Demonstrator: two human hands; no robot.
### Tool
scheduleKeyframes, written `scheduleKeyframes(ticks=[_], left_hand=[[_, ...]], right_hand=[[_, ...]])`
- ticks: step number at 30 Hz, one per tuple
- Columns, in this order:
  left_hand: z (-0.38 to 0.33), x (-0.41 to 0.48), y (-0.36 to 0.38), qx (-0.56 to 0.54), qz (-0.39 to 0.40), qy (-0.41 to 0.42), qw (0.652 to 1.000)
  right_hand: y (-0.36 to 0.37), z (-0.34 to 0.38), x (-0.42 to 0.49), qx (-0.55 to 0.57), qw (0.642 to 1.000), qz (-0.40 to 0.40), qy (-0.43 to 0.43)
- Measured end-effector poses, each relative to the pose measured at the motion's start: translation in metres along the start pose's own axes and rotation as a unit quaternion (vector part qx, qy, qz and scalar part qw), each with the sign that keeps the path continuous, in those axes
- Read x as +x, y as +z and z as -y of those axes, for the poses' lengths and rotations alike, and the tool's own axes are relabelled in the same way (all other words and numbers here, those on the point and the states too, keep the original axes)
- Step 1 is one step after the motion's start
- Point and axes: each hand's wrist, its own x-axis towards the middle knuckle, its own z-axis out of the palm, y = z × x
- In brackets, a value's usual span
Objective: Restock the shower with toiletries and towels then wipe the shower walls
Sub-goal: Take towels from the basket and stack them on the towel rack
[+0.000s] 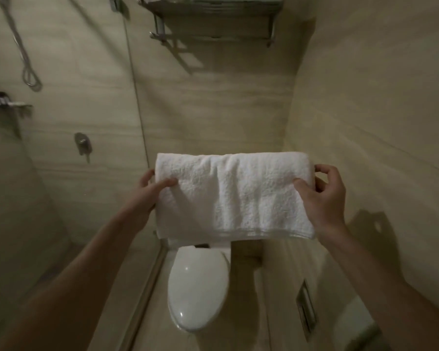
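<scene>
Left hand (151, 190) grips the left end of the folded towel (232, 195), thumb on top. The towel's long axis runs level, left to right, above the toilet (198, 285). Right hand (323, 192) pinches its right end. The wall rack (213, 19), probably the destination, lies well above the towel.

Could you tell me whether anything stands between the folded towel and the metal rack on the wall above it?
Nothing visible does. The left hand and right hand hold the towel by its ends above the toilet, and only bare wall shows between it and the rack. The glass partition stands off to the left.
</scene>
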Motion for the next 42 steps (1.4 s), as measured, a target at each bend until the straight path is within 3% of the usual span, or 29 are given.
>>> scheduleKeyframes(ticks=[10,25,35,42], left_hand=[[-0.071,0.15,0.04,-0.004,-0.03,0.089,0.996],[-0.225,0.365,0.056,-0.009,-0.008,0.257,0.966],[-0.353,0.472,0.07,0.034,0.031,0.377,0.925],[-0.436,0.521,0.113,0.044,0.008,0.445,0.895]], right_hand=[[0.078,0.014,0.179,0.07,0.996,0.038,-0.048],[0.183,0.115,0.368,0.105,0.982,0.012,-0.155],[0.232,0.181,0.479,0.084,0.973,-0.038,-0.21],[0.24,0.243,0.577,0.06,0.951,-0.063,-0.296]])
